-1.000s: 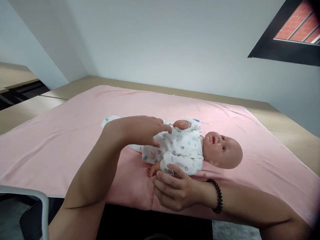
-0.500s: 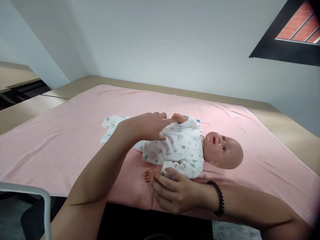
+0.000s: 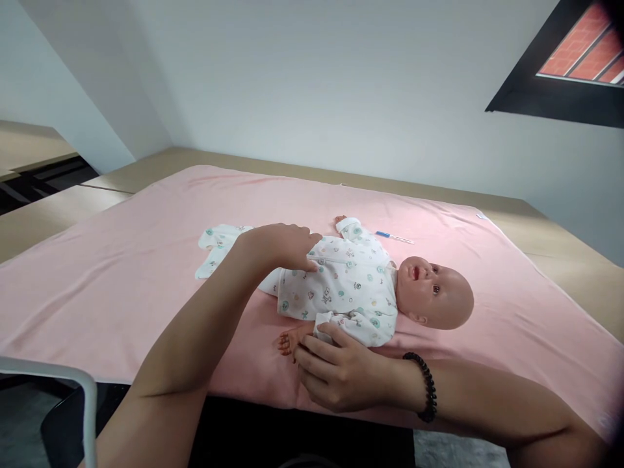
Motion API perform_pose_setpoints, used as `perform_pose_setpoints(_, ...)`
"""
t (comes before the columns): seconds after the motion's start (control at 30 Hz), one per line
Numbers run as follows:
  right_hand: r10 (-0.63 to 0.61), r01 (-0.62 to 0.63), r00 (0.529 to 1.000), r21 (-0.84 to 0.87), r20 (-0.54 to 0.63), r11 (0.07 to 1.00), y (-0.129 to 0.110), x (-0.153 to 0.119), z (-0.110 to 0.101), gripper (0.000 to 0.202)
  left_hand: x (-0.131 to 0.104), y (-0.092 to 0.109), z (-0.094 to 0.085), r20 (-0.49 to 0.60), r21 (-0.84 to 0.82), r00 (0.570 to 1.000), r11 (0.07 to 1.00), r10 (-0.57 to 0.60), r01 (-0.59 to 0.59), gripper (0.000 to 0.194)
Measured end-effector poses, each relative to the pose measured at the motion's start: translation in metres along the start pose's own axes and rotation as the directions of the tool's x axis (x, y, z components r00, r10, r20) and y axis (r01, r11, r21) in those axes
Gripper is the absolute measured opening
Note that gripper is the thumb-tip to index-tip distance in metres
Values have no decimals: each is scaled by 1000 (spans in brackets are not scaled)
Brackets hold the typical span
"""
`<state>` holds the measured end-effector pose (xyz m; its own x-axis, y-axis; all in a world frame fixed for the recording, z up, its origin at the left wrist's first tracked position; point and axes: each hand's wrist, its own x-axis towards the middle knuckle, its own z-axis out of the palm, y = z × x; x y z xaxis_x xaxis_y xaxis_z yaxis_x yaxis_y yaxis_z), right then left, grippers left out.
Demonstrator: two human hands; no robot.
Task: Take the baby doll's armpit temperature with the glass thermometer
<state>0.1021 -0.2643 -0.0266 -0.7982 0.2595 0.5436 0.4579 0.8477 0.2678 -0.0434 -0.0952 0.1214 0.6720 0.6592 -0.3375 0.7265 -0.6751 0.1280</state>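
Observation:
A bald baby doll [image 3: 348, 286] in a white printed suit lies on its back, its head [image 3: 436, 292] to the right. My left hand [image 3: 287, 246] rests over the doll's waist, fingers stretched out and thumb apart, holding nothing; the fingertips are partly hidden. The doll's far arm [image 3: 351, 229] lies out on the pink cloth, beyond my left hand and apart from it. My right hand [image 3: 336, 374], with a black coil bracelet at the wrist, is closed on the doll's near arm [image 3: 302, 333] at the cuff. Small doll fingers stick out to its left.
Beneath the doll, a pink cloth [image 3: 121, 260] covers most of the wooden table [image 3: 487, 201]. A thin clear stick with a blue end [image 3: 396, 238] lies past the doll's shoulder. At lower left is a white curved rail [image 3: 90, 403]. The wall [image 3: 316, 97] rises behind the table.
The doll's far arm, bent up by my left fingers before, now lies outstretched on the cloth. My left hand has drawn slightly left. My right hand has shifted slightly left with the near arm.

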Motion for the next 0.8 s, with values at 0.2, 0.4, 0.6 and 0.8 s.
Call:
perform_pose_setpoints(0.2, 13, -13, 999, -22, 30, 1000, 2, 0, -4, 20, -4, 5, -3, 28, -53, 998, 997, -52, 53, 61)
perform_pose_setpoints(0.4, 318, -306, 936, -100, 151, 947, 5, 0, -4, 31, -9, 1, -4, 55, 2, 997, 998, -61, 61, 62)
perform_pose_setpoints(0.6, 349, -323, 920, -159, 177, 933, 4, 1, 2, 24, 21, 6, 5, -308, 40, 912, 962, 270, -271, 52)
perform_pose_setpoints(0.8, 311, -286, 933, -149, 182, 947, 6, 0, 5, 27, 111, -15, 56, -627, -215, 745, 868, 229, -448, 52)
